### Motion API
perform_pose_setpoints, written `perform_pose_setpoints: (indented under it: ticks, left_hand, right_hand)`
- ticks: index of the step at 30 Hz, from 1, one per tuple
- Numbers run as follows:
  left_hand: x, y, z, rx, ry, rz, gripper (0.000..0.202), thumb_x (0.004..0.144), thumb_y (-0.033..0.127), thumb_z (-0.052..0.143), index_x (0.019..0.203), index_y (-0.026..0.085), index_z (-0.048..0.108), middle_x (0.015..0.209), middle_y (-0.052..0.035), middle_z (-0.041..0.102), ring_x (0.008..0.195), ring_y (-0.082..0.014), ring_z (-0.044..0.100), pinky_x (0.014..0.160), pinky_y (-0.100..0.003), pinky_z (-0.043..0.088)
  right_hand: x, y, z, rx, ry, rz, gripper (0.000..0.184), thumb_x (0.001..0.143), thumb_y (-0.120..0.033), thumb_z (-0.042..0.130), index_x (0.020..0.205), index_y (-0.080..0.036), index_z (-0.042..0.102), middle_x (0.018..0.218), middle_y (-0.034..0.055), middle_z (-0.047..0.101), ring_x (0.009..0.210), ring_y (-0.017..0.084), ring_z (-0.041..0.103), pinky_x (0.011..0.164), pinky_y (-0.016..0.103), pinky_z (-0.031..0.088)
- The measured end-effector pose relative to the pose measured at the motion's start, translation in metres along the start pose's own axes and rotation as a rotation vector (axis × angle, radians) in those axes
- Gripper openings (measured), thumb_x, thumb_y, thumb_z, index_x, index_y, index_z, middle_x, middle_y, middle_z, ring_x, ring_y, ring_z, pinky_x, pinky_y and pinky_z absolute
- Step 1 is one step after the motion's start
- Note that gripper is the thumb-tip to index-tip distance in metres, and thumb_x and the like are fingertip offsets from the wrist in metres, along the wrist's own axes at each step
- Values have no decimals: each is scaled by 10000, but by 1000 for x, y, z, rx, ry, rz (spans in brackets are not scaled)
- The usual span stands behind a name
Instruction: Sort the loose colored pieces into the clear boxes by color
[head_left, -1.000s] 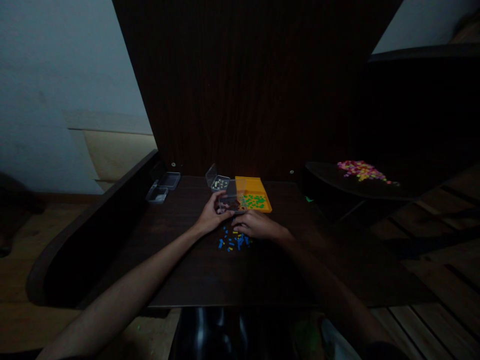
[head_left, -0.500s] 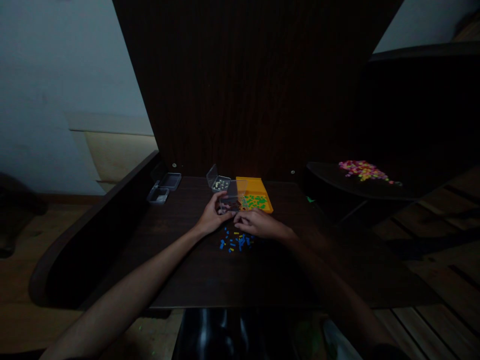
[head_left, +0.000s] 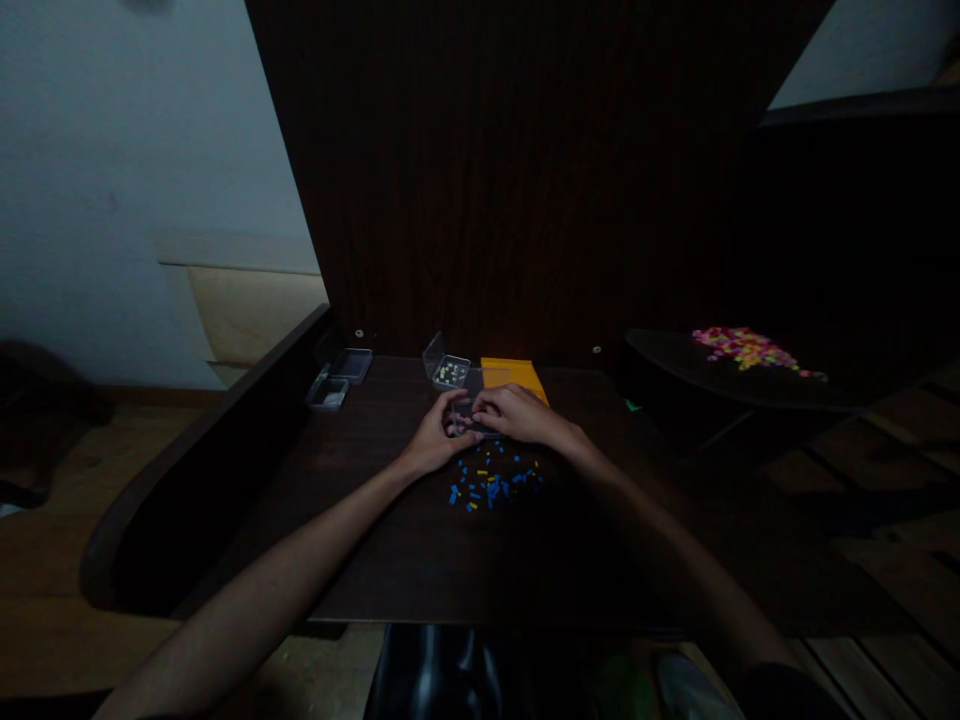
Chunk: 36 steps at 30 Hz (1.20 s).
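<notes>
Both the left hand (head_left: 433, 442) and right hand (head_left: 519, 414) are clasped round the clear box (head_left: 466, 412) (contents unclear), which should be held level.

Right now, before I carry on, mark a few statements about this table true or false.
1. Both the left hand and the right hand touch the small clear box. True.
2. The blue pieces lie inside the orange tray. False: they lie loose on the table, nearer the person than the tray.
3. A pink and yellow pile sits on the side table at the right. True.
4. The two little boxes at the table's left edge are stacked. False: they lie side by side.
</notes>
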<state>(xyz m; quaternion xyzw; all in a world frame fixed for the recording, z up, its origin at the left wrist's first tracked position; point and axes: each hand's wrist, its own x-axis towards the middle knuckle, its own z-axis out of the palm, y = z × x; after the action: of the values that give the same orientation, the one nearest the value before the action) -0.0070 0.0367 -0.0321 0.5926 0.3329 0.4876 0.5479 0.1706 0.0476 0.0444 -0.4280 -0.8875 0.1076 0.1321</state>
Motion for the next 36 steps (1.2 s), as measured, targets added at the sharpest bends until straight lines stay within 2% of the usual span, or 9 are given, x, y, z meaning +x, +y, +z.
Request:
perform_pose_setpoints:
  ticks: [8, 13, 19, 25, 31, 36]
  left_hand:
    - [-1, 0, 1, -6, -11, -2, 739, 612, 241, 826, 1245, 183, 449, 1025, -55, 590, 845, -124, 590, 816, -322, 526]
    - [0, 1, 1, 11, -6, -2, 724, 616, 229, 816, 1238, 182, 449, 1033, -54, 579, 845, -120, 577, 815, -313, 519]
    - [0, 1, 1, -4, -4, 0, 710, 615, 215, 817, 1228, 193, 459, 1032, -51, 571, 858, -127, 575, 815, -327, 525]
    - [0, 0, 0, 0, -8, -5, 719, 607, 215, 819, 1226, 189, 455, 1022, -48, 570, 854, -125, 565, 808, -321, 518]
    - [-1, 2, 1, -1, -6, -5, 705, 613, 220, 814, 1222, 195, 461, 1186, -91, 546, 870, -119, 559, 819, -328, 520]
    - [-1, 1, 1, 9, -9, -3, 718, 609, 229, 819, 1232, 205, 464, 1212, -101, 541, 870, -124, 567, 813, -336, 524]
  right_hand:
    - [10, 0, 4, -101, -53, 37, 168, 885, -263, 566, 984, -191, 681, 836, 39, 665, 740, 143, 564, 623, 232, 314]
    - [10, -3, 3, -99, -63, 31, 171, 903, -251, 543, 994, -190, 675, 859, 49, 676, 755, 150, 576, 630, 236, 321]
    - [12, -6, 4, -165, -80, 55, 222, 932, -257, 491, 1037, -176, 669, 978, 97, 691, 841, 193, 615, 670, 257, 371]
    - [12, -5, 6, -230, -87, 71, 282, 958, -294, 450, 1095, -177, 666, 978, 105, 689, 845, 195, 616, 692, 262, 379]
    - [6, 2, -3, -47, -19, 47, 200, 939, -263, 502, 1052, -172, 640, 886, 62, 674, 774, 156, 587, 665, 244, 365]
    - [2, 11, -7, 102, 20, -2, 128, 880, -197, 573, 983, -158, 639, 842, 33, 659, 757, 138, 584, 680, 239, 390]
